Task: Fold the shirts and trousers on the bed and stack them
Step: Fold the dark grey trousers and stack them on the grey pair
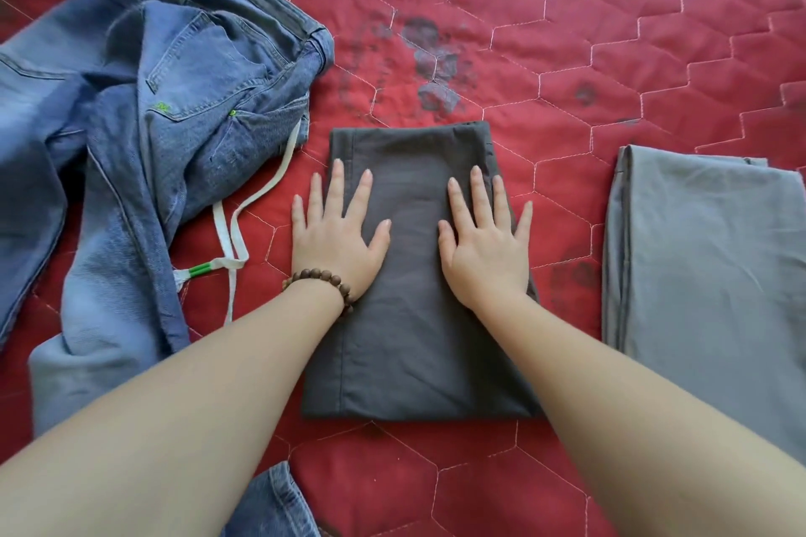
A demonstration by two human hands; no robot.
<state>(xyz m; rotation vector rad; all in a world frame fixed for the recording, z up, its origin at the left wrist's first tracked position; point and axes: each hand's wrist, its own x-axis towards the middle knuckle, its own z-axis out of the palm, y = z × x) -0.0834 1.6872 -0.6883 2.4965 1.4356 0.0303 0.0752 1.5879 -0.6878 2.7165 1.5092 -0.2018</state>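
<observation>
Red quilted bed point(654, 35), stained; hands flat on dark trousers point(414, 340).

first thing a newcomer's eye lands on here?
Probably the left hand and right hand, pressed flat with spread fingers on the folded dark grey garment at centre. Next, the crumpled blue jeans heaped at left and the folded light grey garment at right, all on the red quilt.
</observation>
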